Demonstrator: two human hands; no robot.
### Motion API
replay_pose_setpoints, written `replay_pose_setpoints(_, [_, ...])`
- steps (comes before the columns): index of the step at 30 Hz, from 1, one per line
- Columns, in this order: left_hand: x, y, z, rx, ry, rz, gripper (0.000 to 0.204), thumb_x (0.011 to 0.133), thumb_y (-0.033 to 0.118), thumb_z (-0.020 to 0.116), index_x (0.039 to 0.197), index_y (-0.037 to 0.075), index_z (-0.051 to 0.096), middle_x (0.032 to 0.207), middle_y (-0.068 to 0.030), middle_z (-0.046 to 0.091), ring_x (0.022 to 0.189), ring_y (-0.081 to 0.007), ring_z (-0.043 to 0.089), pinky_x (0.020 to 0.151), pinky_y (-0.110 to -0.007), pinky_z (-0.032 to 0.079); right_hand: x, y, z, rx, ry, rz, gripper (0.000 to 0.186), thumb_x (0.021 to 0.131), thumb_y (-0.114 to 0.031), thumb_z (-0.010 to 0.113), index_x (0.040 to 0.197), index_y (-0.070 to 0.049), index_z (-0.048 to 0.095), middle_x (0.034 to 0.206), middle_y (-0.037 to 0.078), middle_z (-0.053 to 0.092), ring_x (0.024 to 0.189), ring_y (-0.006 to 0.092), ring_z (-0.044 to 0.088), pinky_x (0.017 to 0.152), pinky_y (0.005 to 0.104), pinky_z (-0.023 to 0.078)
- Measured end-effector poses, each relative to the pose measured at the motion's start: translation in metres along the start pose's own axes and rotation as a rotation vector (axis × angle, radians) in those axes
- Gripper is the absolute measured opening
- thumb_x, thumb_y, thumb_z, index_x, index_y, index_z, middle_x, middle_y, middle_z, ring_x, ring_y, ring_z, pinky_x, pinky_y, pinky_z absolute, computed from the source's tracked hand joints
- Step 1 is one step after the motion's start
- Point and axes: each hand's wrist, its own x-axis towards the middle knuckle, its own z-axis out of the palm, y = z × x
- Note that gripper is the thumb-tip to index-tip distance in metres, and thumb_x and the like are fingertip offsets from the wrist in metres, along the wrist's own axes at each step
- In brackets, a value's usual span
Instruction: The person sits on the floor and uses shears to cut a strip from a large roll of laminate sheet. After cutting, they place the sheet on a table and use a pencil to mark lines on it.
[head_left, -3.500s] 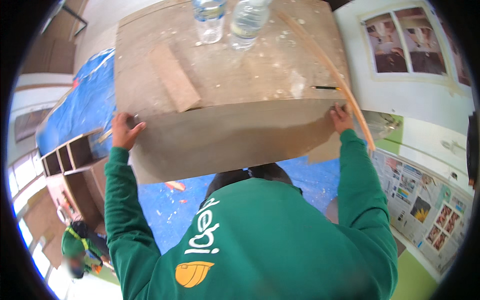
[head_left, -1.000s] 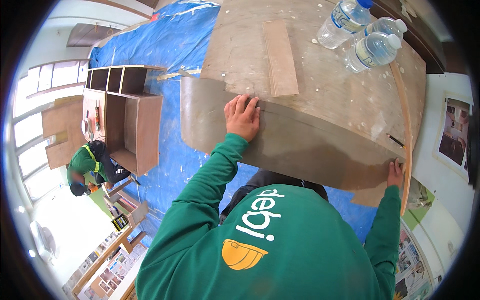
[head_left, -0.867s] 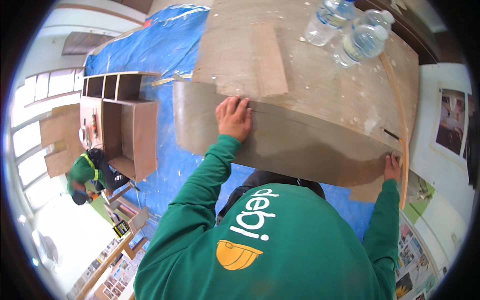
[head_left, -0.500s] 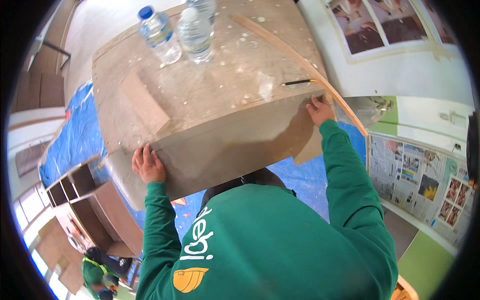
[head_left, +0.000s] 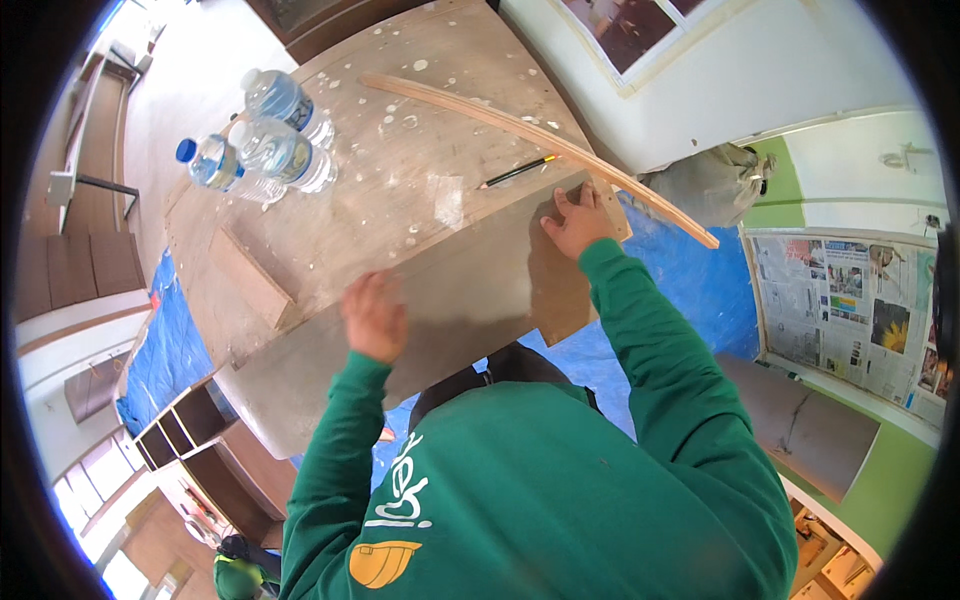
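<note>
A long grey-brown sheet lies along the near edge of the worktable, its left corner drooping over the edge. My right hand rests on its right end with the fingers apart. Over the sheet's left half is my left hand, its fingers smeared by motion; whether it touches the sheet is unclear. Beyond the right hand lie a dark pencil and a long thin wooden strip, which juts past the table's right edge. A small flat wooden piece sits beyond the sheet's left part.
Three plastic water bottles stand at the table's far left. Blue tarp covers the floor. Newspaper hangs on the right wall. A brown shelf unit stands at lower left, another person near it.
My left hand has left the sheet's left end and moved right, toward its middle. My right hand stays at the right end. The view has turned and shifted.
</note>
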Motion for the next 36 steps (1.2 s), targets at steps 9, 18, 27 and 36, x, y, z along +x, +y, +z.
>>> replay_pose_setpoints(9, [0.098,0.069,0.095,-0.044,-0.141,0.288,0.039,0.088,0.014,0.063,0.126,0.010,0.066,0.141,-0.0071,0.057,0.131,-0.0314,0.050,0.111,-0.049,0.037,-0.015,-0.014,-0.016,0.042,-0.027,0.039,0.077,0.093,-0.054,0.060,0.159,-0.023,0.036,0.167,0.028,0.010,0.154,0.0468,0.014,0.114,0.0678,0.029])
replay_pose_setpoints(18, [0.096,0.065,0.103,0.025,-0.178,0.277,0.036,0.092,0.017,0.062,0.128,0.012,0.065,0.143,-0.0044,0.056,0.132,-0.0272,0.051,0.114,-0.047,0.036,-0.022,-0.011,-0.003,0.104,0.060,0.007,0.083,0.090,-0.052,0.064,0.159,-0.018,0.034,0.166,0.029,0.012,0.153,0.0496,0.012,0.114,0.0726,0.023])
replay_pose_setpoints(27, [0.095,0.064,0.102,0.009,-0.192,0.275,0.036,0.093,0.017,0.061,0.129,0.011,0.066,0.144,-0.0063,0.057,0.133,-0.0309,0.050,0.114,-0.049,0.036,-0.019,-0.012,0.000,0.095,0.089,0.011,0.081,0.089,-0.053,0.065,0.157,-0.018,0.039,0.166,0.029,0.013,0.152,0.0507,0.016,0.112,0.0737,0.025])
replay_pose_setpoints(36, [0.089,0.061,0.106,0.144,-0.125,0.301,0.039,0.091,0.020,0.064,0.130,0.016,0.066,0.145,0.0024,0.056,0.117,-0.0234,0.052,0.102,-0.047,0.036,0.001,-0.011,-0.019,0.150,0.411,-0.126,0.047,0.086,-0.035,0.069,0.128,-0.013,0.063,0.132,0.018,0.055,0.128,0.0412,0.046,0.099,0.0589,0.043])
